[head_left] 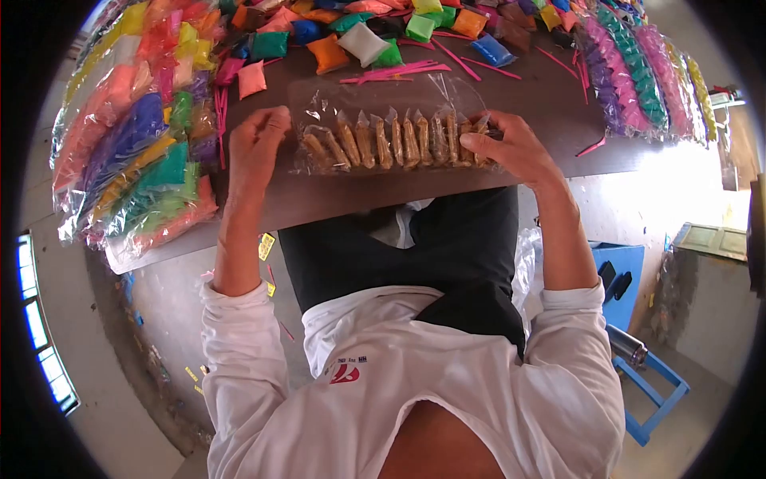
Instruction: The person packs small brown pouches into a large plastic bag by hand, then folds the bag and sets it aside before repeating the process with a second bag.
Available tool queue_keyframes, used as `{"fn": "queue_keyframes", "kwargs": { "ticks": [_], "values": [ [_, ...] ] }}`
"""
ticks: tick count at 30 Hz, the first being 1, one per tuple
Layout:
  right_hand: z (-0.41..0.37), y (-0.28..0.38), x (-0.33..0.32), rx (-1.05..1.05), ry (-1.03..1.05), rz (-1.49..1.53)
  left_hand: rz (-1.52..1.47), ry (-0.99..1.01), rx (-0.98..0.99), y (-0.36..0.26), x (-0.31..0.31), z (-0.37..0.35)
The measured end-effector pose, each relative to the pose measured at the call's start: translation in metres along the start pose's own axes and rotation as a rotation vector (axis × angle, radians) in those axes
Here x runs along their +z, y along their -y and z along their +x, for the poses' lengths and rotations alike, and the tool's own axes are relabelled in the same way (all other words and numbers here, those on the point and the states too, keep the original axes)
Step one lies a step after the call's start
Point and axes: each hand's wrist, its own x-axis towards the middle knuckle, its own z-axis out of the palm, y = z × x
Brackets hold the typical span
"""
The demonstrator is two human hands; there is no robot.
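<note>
A clear plastic bag [375,100] lies on the brown table [527,96] in front of me, holding a row of several small tan-orange sachets [399,142]. My left hand [257,142] rests at the bag's left end, fingers curled against it. At the right end my right hand [511,144] pinches the bag and the last sachets there. The bag's open top reaches away from me toward the pink strips.
Loose coloured sachets [363,40] and pink strips [399,72] are scattered at the table's far side. Large bags of packed coloured sachets [128,160] lie along the left, and more [630,72] along the right. A blue stool [638,335] stands on the floor at my right.
</note>
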Motion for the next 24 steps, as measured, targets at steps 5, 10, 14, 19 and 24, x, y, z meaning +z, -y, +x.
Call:
{"fn": "queue_keyframes", "kwargs": {
  "ticks": [5,10,14,19,24],
  "values": [
    [0.0,0.002,-0.002,0.016,-0.008,-0.051,-0.091,-0.127,0.045,-0.01,-0.017,-0.004],
    [0.0,0.005,-0.002,0.022,0.007,-0.041,0.099,-0.076,0.295,-0.036,0.005,-0.023],
    [0.0,-0.002,-0.003,0.021,0.021,0.003,0.287,0.038,0.55,-0.055,0.038,-0.028],
    [0.0,-0.002,-0.006,0.035,0.058,0.048,0.435,0.183,0.674,-0.063,0.072,-0.034],
    [-0.001,-0.016,-0.016,-0.069,-0.048,0.061,0.364,0.203,0.613,-0.054,0.081,-0.038]
  ]
}}
